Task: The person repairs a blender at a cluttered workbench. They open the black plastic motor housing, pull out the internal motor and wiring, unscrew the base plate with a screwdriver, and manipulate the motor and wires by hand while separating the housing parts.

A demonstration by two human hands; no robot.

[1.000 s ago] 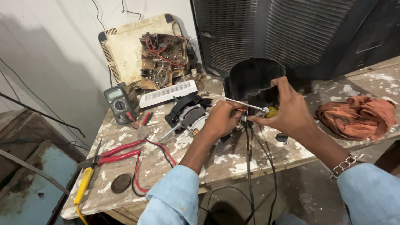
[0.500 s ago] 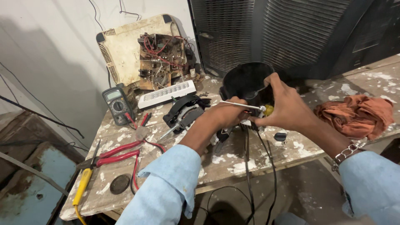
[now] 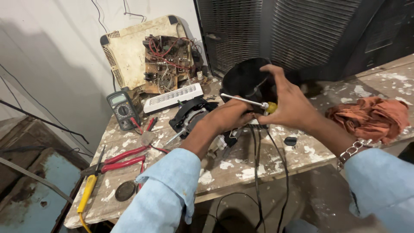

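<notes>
**Screwdriver held across a black housing**

Head view: the right hand [image 3: 297, 108] grips the yellow-handled screwdriver [image 3: 248, 101], its shaft lying nearly level and pointing left. The left hand [image 3: 233, 116] is closed below the shaft on small parts. Both press against the black housing [image 3: 246, 80] at the bench's [image 3: 241, 172] far edge

Paint-splattered wooden workbench [image 3: 241, 170] running across middle of frame. Pale wall [image 3: 47, 56] filling upper left, thin wires hanging down it. Dark ribbed grille panel [image 3: 310, 30] sitting upper right. Rusty blue surface [image 3: 30, 194] showing lower left.
</notes>
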